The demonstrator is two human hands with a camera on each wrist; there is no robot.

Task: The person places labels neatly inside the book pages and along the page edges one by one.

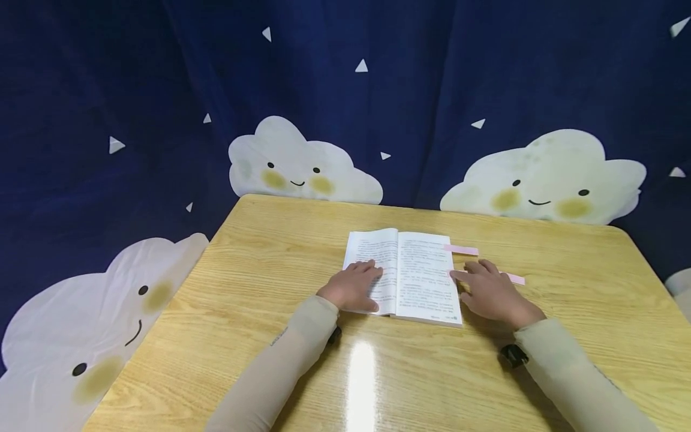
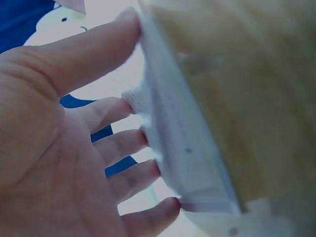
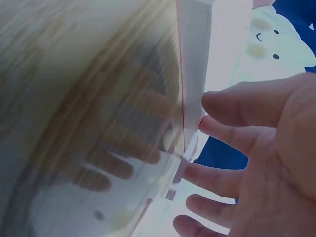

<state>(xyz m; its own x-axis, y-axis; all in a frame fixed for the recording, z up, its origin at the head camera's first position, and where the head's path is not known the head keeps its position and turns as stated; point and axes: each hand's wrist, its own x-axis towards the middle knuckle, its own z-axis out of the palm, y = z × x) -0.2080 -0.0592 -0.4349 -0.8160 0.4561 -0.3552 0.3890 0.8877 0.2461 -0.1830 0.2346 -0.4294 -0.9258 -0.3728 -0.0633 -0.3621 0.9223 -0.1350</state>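
An open book (image 1: pixel 423 279) lies flat on the wooden table, both pages full of printed text. Across the lower left page rests my left hand (image 1: pixel 355 287), fingers spread and nearly straight. In the left wrist view the fingertips meet the edge of the book (image 2: pixel 182 143). My right hand (image 1: pixel 492 292) is at the book's right edge, its index fingertip right at the page margin and its thumb lower down. A pink paper strip (image 1: pixel 462 249) juts out from the right page near the top. Another pink strip (image 1: pixel 515 279) shows beside the right hand, partly hidden by it.
The wooden table (image 1: pixel 259 270) has rounded far corners and a bright light reflection in front of the book. A dark blue curtain (image 1: pixel 415 108) with smiling clouds hangs behind it. A black device (image 1: pixel 514 355) sits at the right wrist.
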